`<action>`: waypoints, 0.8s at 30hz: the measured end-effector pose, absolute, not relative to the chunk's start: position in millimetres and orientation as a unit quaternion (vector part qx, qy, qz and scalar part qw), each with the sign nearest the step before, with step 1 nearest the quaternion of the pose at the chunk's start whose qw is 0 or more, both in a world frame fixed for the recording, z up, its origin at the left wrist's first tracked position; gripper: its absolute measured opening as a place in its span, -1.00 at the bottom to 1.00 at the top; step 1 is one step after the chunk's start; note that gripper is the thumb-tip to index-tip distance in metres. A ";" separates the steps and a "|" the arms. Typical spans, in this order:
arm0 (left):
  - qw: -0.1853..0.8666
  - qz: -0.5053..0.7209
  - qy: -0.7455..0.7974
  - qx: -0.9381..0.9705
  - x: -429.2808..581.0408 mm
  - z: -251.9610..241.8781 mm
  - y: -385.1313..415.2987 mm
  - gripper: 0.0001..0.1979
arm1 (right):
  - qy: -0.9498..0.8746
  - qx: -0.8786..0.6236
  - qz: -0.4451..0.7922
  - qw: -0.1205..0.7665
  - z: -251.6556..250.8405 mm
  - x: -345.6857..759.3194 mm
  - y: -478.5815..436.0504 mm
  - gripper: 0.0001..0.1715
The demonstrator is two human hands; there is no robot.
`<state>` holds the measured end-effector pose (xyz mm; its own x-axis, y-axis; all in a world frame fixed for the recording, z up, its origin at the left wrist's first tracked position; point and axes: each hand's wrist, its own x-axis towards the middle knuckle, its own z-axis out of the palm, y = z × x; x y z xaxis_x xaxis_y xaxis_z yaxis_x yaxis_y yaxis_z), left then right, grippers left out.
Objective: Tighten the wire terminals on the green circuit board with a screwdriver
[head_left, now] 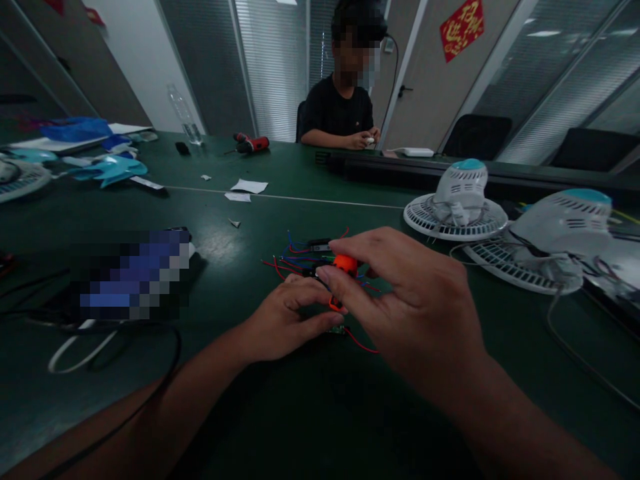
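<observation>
In the head view my right hand [410, 293] is closed around an orange and black tool [346, 264], pinched between thumb and fingers. My left hand [290, 313] is just left of it, fingers curled in beside the lower part of the tool; what they hold is hidden. Small dark parts with red, blue and green wires [320, 247] lie on the green table [220, 233] behind the hands. A green circuit board [337, 329] with a red wire shows below my left thumb.
White fan parts [460, 193] stand at the right. On the left are a pixelated device [135, 273] and cables. A red drill [253, 144], a bottle [185, 117] and paper scraps [250, 186] lie farther back. Across the table sits a person [340, 113] holding something small.
</observation>
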<state>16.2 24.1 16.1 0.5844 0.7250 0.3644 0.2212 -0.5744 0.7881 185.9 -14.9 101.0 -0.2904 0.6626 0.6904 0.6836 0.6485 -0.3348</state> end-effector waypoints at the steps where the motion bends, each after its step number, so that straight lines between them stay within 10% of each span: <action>1: 0.361 0.338 0.283 0.822 15.5 16.7 24.2 -0.87 | -0.803 -0.419 -0.014 0.424 100.7 185.9 -14.7 -0.81; 24: 0.416 0.332 0.304 0.790 16.8 11.8 26.5 -0.82 | -0.813 -0.412 -0.008 0.410 97.1 183.6 -13.1 -0.73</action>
<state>16.8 26.5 11.8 0.5940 0.7573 0.2713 0.2039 -0.4680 0.8599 183.6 -13.1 97.1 -0.3233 0.6641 0.6741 0.6774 0.6598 -0.3251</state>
